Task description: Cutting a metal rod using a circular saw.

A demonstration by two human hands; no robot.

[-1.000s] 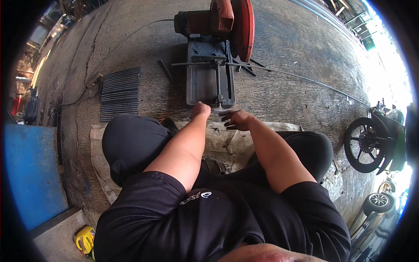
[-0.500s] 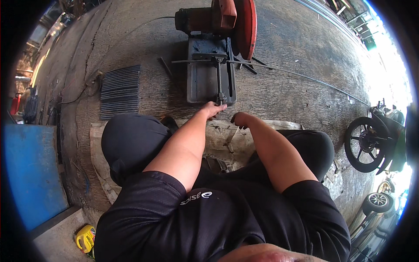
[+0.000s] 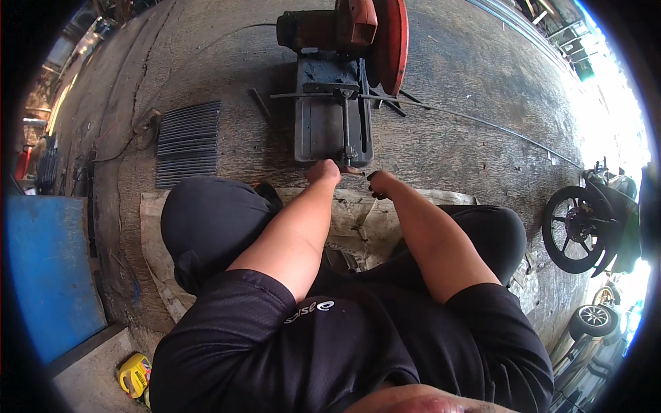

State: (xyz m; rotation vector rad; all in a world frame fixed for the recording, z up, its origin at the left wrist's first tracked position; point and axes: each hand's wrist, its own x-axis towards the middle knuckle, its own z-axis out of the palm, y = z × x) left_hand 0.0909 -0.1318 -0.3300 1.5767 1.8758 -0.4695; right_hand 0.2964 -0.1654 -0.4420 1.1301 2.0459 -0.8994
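Note:
A chop saw [image 3: 354, 31] with a red disc guard stands on the floor in front of me. Across its dark base [image 3: 318, 138] lies a long thin metal rod [image 3: 468, 118], held at the clamp, and it runs far out to the right. The clamp's screw [image 3: 347, 127] points toward me, with a short crank handle [image 3: 354, 171] at its near end. My left hand [image 3: 322, 172] is closed at the left side of that handle. Close to the handle's right end is my right hand [image 3: 381, 184], fingers curled and darkened at the tips; what they hold, if anything, is hidden.
Several cut rods [image 3: 187, 143] lie in a neat row on the left, and a loose short piece [image 3: 260, 104] lies beside the saw. More offcuts [image 3: 392, 104] rest under the disc. A motorcycle wheel [image 3: 577, 228] is at the right, a blue panel [image 3: 51, 275] at the left.
My left hand has shifted slightly left from the top of the clamp screw's end and its fingers have closed up. My right hand has moved slightly toward the handle. The saw and rod stay put.

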